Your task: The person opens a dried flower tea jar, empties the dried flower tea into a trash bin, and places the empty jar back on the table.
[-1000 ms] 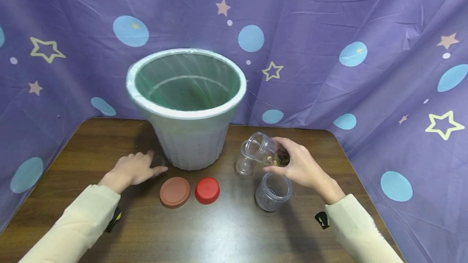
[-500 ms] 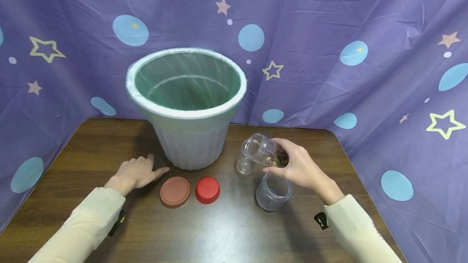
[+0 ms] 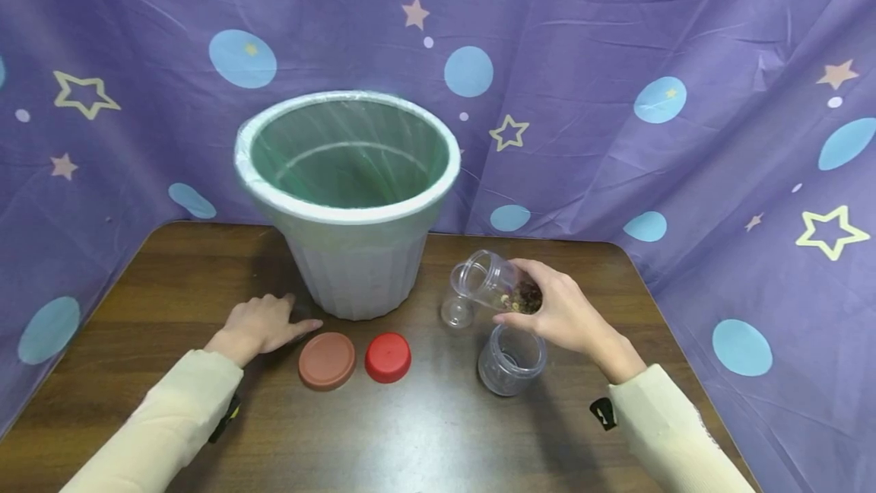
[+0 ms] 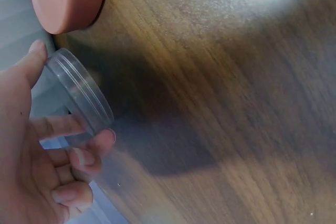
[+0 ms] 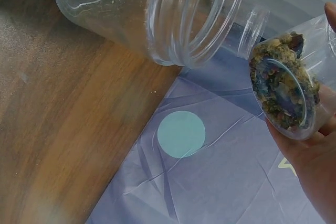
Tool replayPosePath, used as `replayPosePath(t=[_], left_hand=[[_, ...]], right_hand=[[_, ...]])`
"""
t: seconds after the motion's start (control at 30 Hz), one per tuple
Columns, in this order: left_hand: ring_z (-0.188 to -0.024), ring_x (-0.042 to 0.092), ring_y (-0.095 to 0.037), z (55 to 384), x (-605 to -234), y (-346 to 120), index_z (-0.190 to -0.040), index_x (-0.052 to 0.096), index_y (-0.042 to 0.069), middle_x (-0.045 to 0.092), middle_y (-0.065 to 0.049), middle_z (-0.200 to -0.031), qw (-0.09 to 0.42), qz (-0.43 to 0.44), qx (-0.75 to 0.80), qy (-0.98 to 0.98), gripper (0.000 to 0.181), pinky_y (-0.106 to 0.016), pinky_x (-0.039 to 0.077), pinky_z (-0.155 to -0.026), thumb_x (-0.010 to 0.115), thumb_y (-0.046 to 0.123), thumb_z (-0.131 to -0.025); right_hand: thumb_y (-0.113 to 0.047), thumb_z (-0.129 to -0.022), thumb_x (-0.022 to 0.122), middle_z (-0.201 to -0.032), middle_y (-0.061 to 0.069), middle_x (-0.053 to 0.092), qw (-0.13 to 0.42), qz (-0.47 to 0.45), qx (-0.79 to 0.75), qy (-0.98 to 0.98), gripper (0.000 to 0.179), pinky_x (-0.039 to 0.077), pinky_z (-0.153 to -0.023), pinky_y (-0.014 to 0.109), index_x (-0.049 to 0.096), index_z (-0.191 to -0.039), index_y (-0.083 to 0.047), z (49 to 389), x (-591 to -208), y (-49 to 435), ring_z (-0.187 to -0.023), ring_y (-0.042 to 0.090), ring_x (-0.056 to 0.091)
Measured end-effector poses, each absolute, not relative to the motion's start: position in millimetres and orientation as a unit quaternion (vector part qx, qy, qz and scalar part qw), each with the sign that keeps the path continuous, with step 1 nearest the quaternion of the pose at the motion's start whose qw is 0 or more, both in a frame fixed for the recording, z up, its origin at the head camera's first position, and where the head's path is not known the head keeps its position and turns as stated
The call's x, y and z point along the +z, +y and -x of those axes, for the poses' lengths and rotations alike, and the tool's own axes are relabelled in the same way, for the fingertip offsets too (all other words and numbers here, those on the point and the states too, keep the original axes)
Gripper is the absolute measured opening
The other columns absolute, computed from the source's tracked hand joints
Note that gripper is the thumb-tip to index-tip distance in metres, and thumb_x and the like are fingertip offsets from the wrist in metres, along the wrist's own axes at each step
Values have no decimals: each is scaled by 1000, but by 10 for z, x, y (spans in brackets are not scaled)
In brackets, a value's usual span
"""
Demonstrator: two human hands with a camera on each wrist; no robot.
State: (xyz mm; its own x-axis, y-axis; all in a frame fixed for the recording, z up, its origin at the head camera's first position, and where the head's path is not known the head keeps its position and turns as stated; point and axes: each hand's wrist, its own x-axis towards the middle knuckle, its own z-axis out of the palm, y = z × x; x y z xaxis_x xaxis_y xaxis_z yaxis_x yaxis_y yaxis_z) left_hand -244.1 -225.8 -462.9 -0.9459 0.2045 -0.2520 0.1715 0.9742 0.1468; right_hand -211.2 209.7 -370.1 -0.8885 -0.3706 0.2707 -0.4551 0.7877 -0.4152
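In the head view my right hand (image 3: 561,306) grips a clear jar (image 3: 487,281), tilted with its mouth to the left. Dried flowers and leaves (image 5: 281,72) lie at its bottom in the right wrist view. Just below that hand, a second clear jar (image 3: 505,371) stands upright and open on the table. My left hand (image 3: 256,327) is low by the bin, at the left. The left wrist view shows its thumb and fingers pinching a clear round lid (image 4: 84,93) by the rim; the head view hides this lid.
A large grey bin (image 3: 356,272) with a plastic liner stands at the back of the wooden table (image 3: 411,447). In front lie a brownish-pink lid (image 3: 327,361) and a red lid (image 3: 388,357). A small clear round piece (image 3: 457,312) sits beside the tilted jar. A purple curtain (image 3: 568,36) hangs behind.
My left hand has moved slightly right and toward me, closer to the brownish-pink lid. My right hand and its tilted jar have stayed almost still.
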Motion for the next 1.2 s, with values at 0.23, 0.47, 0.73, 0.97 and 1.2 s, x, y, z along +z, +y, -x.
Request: replayPosePath(t=[0.23, 0.47, 0.73, 0.97, 1.2], left_hand=[[-103, 62, -54, 2452, -4626, -2239, -133, 52, -9, 61, -37, -120, 128, -96, 67, 985, 89, -59, 53, -75, 59, 66, -86], [-100, 63, -53, 2436, -4652, -2244, -138, 47, -9, 61, -37, -119, 133, -93, 73, 984, 93, -58, 53, -73, 61, 66, -85], [-100, 62, -54, 2419, -4695, -2254, -143, 40, -7, 59, -38, -122, 142, -81, 81, 983, 96, -57, 53, -71, 61, 66, -85], [-105, 59, -57, 2394, -4708, -2263, -147, 33, -6, 53, -40, -129, 148, -49, 109, 982, 100, -58, 52, -71, 59, 68, -85], [-112, 52, -62, 2356, -4687, -2244, -148, 24, -9, 44, -46, -132, 158, -16, 128, 979, 101, -60, 51, -76, 56, 66, -88]], right_hand=[[-41, -70, 87, -122, 9, 68, 78, -219, 243, -942, 78, 53, -91, 44, 55, -133, -6, 2115, -3686, 2093, -108, 24, 66], [-41, -69, 87, -122, 8, 67, 76, -215, 240, -944, 79, 53, -91, 43, 55, -132, -7, 2114, -3685, 2093, -108, 23, 66], [-42, -69, 87, -120, 7, 68, 77, -217, 238, -944, 77, 54, -90, 42, 55, -132, -9, 2113, -3684, 2091, -106, 22, 66], [-41, -70, 87, -120, 8, 68, 83, -219, 238, -942, 77, 54, -89, 43, 56, -132, -8, 2116, -3683, 2095, -106, 22, 66], [-42, -69, 87, -120, 5, 68, 80, -215, 229, -946, 78, 54, -88, 42, 55, -132, -7, 2101, -3674, 2118, -105, 20, 66]])
